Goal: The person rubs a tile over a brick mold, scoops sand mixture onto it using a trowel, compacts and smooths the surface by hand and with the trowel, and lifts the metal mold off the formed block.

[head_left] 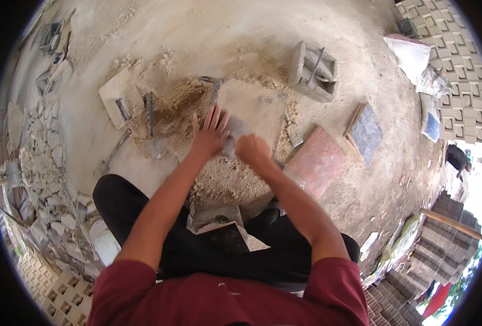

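My left hand (211, 136) lies palm down with spread fingers at the left part of a pale, dusty slab (252, 103). Close beside it, my right hand (253, 149) is closed in a fist. A flat grey tool (234, 126), blurred, shows between the two hands; the right fist seems to grip it, though its handle is hidden. Below the hands spreads a heap of crumbly tan material (227, 176). Dark metal bars (150, 114) stand left of the left hand, next to loose brown soil (178, 100).
A pale board with a handle (116, 100) lies at left. An open box with a stick (312, 73) stands at far right. Reddish (318, 160) and grey (365, 133) square plates lie to the right. Rubble (43, 136) lines the left; stacked patterned blocks (447, 54) fill the upper right.
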`<state>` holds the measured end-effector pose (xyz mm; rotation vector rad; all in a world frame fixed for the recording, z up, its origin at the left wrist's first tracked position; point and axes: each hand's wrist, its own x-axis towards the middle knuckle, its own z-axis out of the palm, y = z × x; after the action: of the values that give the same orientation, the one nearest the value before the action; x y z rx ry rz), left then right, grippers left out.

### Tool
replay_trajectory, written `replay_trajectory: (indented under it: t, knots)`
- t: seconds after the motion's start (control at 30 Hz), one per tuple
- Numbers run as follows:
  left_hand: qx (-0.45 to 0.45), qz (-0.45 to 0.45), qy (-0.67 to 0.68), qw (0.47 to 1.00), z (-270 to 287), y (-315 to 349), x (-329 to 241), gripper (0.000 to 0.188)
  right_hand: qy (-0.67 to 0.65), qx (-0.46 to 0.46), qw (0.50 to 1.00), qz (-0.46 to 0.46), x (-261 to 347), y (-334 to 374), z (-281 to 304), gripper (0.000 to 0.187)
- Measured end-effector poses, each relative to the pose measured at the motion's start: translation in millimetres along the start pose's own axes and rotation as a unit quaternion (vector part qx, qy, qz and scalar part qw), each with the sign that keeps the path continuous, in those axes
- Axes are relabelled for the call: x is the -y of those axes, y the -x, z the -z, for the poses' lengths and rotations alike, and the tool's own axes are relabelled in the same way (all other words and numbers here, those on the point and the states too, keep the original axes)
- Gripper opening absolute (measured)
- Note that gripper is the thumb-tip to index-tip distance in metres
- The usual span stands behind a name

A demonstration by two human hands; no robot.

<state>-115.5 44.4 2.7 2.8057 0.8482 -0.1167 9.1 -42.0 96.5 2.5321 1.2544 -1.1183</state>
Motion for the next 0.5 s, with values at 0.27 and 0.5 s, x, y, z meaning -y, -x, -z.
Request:
replay_trajectory:
  t: [0.27,0.5]
  knots:
    - [0.001,0.031,-0.012,0.999,35.3,-113.3,36.6,0.056,0.029,-0.129,0.991,0.035,16.5,-77.0,75.7,0.03]
    - [0.049,0.009,0.016,0.999,7.1,21.0,-5.3,0.059,0.033,-0.01,0.998,0.052,-9.0,4.2,-37.0,0.04]
